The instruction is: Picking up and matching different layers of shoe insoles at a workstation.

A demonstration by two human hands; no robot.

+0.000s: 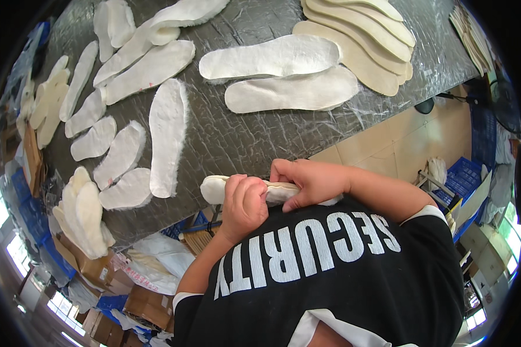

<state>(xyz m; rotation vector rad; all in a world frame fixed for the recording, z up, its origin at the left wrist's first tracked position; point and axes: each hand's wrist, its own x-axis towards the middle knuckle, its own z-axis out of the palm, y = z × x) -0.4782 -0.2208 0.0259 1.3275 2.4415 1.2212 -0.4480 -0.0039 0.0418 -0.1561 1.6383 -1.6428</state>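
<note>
In the head view we look down on a person in a black shirt with white lettering, standing at the edge of a grey worktable (243, 139) covered in crinkled film. Both of our hands meet just below the centre of the frame, above the chest. Our left hand (244, 203) is curled into a fist around a white fleecy insole (214, 189), whose rounded end sticks out to the left of the knuckles. Our right hand (308, 180) grips the same insole from the other side, fingers folded over its top and the thumb tucked beneath, so both hands are clamped on it. The insole seems to be doubled or paired with a second layer, though the hands hide too much to be sure.

Across the table lie many more white fleecy insoles. 2 long ones (283, 75) rest side by side in the upper centre, and 1 lies lengthwise (167, 136) left of centre. A stack of beige insoles (367, 34) fans out at the upper right. A small pile of fleecy pieces (85, 214) sits at the lower left table edge, above cardboard boxes (92, 269). Blue crates (463, 179) stand at the right, on the tiled floor.
</note>
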